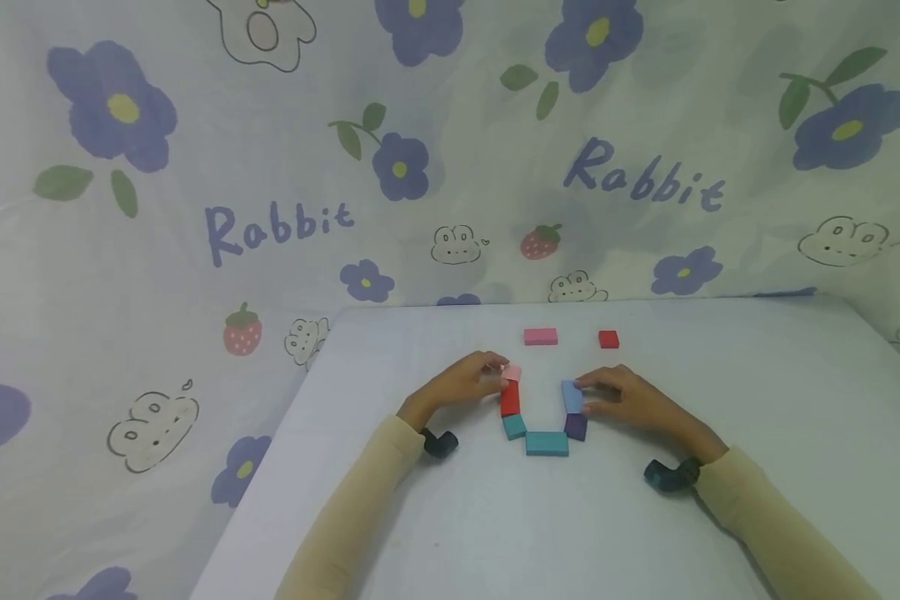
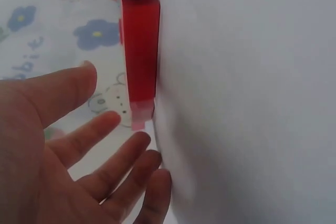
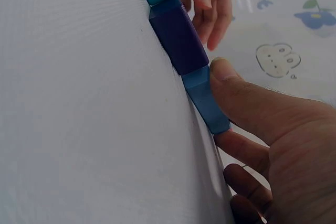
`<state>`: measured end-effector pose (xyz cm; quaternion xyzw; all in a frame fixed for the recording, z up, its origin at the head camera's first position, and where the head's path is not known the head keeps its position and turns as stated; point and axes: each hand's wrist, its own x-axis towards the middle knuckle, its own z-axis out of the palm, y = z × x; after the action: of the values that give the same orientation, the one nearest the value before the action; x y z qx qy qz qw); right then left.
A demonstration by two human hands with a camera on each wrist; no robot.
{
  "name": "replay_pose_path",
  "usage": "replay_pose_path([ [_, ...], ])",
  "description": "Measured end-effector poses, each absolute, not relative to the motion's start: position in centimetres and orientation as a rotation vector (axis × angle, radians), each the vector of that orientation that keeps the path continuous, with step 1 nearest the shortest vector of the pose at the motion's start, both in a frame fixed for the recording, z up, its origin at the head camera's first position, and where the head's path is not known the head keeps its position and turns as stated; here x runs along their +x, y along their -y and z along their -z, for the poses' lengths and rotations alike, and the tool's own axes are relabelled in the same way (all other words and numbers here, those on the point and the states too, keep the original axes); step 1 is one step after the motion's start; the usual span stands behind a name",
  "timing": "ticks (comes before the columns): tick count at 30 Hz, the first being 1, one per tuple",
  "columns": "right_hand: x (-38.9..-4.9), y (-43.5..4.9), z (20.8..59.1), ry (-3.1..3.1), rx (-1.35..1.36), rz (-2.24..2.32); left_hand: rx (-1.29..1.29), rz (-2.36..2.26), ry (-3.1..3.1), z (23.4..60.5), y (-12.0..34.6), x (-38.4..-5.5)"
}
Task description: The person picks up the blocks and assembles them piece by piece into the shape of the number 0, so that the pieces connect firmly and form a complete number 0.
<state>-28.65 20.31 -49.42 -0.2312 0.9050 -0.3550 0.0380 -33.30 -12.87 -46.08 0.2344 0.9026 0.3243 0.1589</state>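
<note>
Several coloured blocks form a U on the white table. My right hand (image 1: 630, 400) holds the light blue block (image 1: 572, 397) on the U's right side, thumb on its flank and index finger at its far end (image 3: 206, 103). Below that lies a dark purple block (image 1: 576, 427), with a long teal block (image 1: 547, 443) across the bottom. On the left side run a small teal block (image 1: 514, 427), a red block (image 1: 510, 399) and a light pink block (image 1: 512, 372). My left hand (image 1: 465, 379) is beside the pink one, fingers spread and apart from the red block in the left wrist view.
Behind the U lie a long pink block (image 1: 541, 337) and a small red block (image 1: 608, 339). The table (image 1: 450, 525) backs onto a patterned cloth (image 1: 487, 192) with flowers and rabbits. Each wrist wears a dark camera band (image 1: 441, 443).
</note>
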Motion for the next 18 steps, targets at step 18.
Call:
replay_pose_path([
  [18, -28.4, -20.6, 49.2, -2.749, -0.726, 1.142, 0.743, -0.908, -2.697, 48.0, 12.6, -29.3],
])
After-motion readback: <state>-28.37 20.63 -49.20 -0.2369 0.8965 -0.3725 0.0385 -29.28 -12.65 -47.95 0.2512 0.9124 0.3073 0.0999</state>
